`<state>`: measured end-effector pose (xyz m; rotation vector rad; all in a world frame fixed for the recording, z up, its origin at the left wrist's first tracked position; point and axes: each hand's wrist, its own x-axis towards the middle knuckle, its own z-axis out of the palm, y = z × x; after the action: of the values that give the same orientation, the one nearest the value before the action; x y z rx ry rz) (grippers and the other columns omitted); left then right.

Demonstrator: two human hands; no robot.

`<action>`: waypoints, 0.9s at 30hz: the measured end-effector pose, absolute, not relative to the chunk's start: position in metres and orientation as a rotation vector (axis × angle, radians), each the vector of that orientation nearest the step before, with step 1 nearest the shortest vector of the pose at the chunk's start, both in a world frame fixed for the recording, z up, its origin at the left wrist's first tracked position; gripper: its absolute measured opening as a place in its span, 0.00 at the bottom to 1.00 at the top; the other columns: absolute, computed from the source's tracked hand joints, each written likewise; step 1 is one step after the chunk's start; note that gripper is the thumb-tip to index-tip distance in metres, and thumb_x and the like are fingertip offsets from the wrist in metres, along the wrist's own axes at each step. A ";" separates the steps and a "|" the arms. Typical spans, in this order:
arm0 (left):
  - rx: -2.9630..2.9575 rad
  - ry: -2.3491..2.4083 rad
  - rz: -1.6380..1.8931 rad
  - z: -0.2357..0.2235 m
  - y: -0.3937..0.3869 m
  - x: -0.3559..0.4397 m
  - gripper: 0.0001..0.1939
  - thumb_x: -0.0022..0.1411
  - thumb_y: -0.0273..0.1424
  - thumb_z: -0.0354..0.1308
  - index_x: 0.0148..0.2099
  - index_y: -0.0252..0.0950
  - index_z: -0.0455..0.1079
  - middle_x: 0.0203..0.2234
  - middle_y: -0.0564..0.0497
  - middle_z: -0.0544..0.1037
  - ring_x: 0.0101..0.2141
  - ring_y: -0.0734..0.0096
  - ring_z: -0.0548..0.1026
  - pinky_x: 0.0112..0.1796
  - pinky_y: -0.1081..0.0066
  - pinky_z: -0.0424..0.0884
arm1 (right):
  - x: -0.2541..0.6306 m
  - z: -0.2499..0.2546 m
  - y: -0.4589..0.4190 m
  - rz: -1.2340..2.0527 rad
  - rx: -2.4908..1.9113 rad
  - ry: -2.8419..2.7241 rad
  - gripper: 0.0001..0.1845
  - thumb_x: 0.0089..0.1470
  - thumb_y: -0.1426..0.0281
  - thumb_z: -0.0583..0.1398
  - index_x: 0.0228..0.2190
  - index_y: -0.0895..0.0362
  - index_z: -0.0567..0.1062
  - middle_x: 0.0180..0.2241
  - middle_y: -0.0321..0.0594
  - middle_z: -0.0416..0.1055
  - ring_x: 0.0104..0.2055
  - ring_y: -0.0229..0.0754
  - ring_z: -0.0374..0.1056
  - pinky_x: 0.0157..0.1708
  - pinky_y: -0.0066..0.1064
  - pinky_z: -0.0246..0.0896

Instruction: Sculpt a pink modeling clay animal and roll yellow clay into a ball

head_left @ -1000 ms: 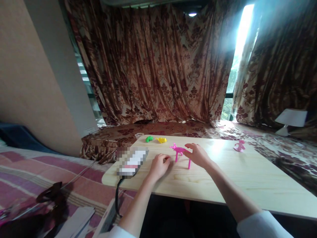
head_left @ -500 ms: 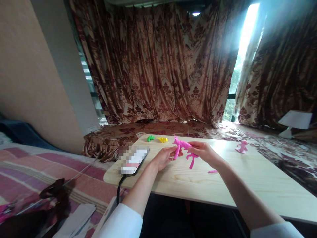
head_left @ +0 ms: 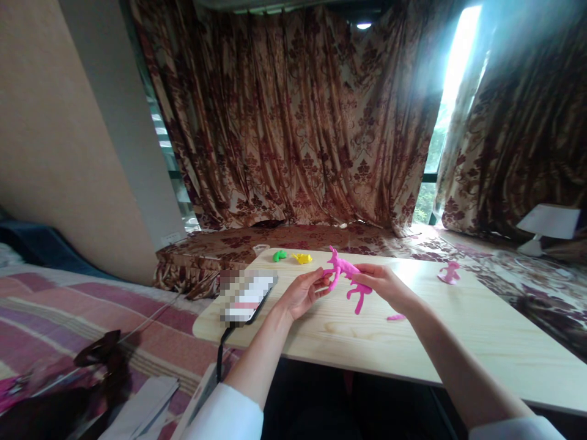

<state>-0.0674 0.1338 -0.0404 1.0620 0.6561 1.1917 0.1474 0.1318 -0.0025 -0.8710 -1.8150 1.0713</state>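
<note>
Above the pale wooden table (head_left: pixel 440 342) a pink clay animal figure (head_left: pixel 345 269) with thin limbs and horn-like points is held between both hands. My left hand (head_left: pixel 305 293) is closed, its fingertips pinching the figure's left end. From the other side my right hand (head_left: pixel 385 284) grips the figure's body between thumb and fingers, hiding part of it. Below, on the tabletop, lies a thin pink clay strip (head_left: pixel 396 317). A smaller pink clay figure (head_left: pixel 449 273) stands at the table's right. Green clay (head_left: pixel 279 256) and yellow clay (head_left: pixel 302 258) sit near the back edge.
A phone (head_left: pixel 252 298), partly pixelated, lies at the table's left with a black strap (head_left: pixel 220 354) hanging down. Behind the green clay is a clear cup (head_left: pixel 262 249). A striped bed (head_left: pixel 41 318) is to the left, and a white lamp (head_left: pixel 548 223) stands far right.
The pink figure has shifted slightly right and turned a little. My left fingers have moved from beneath its front limb to pinch its left end. My right hand still holds its body.
</note>
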 end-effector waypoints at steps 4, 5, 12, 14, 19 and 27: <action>1.071 0.687 1.201 -0.044 0.134 -0.070 0.16 0.53 0.42 0.61 0.39 0.36 0.75 0.36 0.47 0.77 0.35 0.72 0.73 0.38 0.70 0.67 | 0.151 -0.004 0.134 1.054 -0.884 -1.799 0.22 0.49 0.57 0.61 0.42 0.57 0.76 0.31 0.38 0.75 0.29 0.39 0.67 0.25 0.29 0.61; 1.079 0.695 1.204 -0.045 0.134 -0.071 0.16 0.52 0.41 0.62 0.39 0.36 0.75 0.36 0.47 0.77 0.35 0.72 0.73 0.38 0.70 0.67 | 0.152 -0.004 0.134 1.049 -0.888 -1.796 0.22 0.49 0.56 0.60 0.42 0.57 0.76 0.31 0.38 0.75 0.29 0.39 0.67 0.25 0.29 0.61; 1.163 0.758 1.241 -0.051 0.138 -0.072 0.14 0.49 0.35 0.65 0.38 0.35 0.74 0.33 0.49 0.78 0.36 0.71 0.74 0.42 0.68 0.66 | 0.154 -0.006 0.134 1.014 -0.913 -1.813 0.19 0.50 0.57 0.60 0.38 0.58 0.77 0.30 0.38 0.74 0.29 0.39 0.68 0.26 0.29 0.62; 1.204 0.792 1.249 -0.051 0.141 -0.073 0.14 0.51 0.36 0.63 0.40 0.35 0.73 0.34 0.49 0.78 0.38 0.70 0.74 0.43 0.66 0.67 | 0.154 -0.008 0.136 0.996 -0.931 -1.830 0.19 0.51 0.58 0.59 0.38 0.59 0.77 0.29 0.39 0.74 0.29 0.40 0.68 0.26 0.29 0.62; 1.357 1.005 1.242 -0.055 0.149 -0.080 0.15 0.60 0.35 0.55 0.46 0.32 0.67 0.42 0.47 0.73 0.41 0.66 0.73 0.42 0.59 0.70 | 0.152 -0.015 0.143 0.842 -0.994 -1.865 0.19 0.52 0.59 0.57 0.40 0.58 0.76 0.29 0.39 0.74 0.28 0.41 0.68 0.26 0.30 0.62; 1.699 1.347 1.253 -0.081 0.142 -0.073 0.14 0.62 0.36 0.53 0.46 0.33 0.67 0.43 0.47 0.72 0.43 0.65 0.72 0.43 0.58 0.69 | 0.133 -0.035 0.154 0.431 -1.157 -1.905 0.13 0.49 0.66 0.58 0.36 0.56 0.78 0.32 0.40 0.74 0.34 0.44 0.68 0.34 0.31 0.58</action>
<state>-0.0731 0.1422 -0.0815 1.6989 1.3470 1.2535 0.1335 0.1542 -0.0347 -1.1572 -1.9045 0.4314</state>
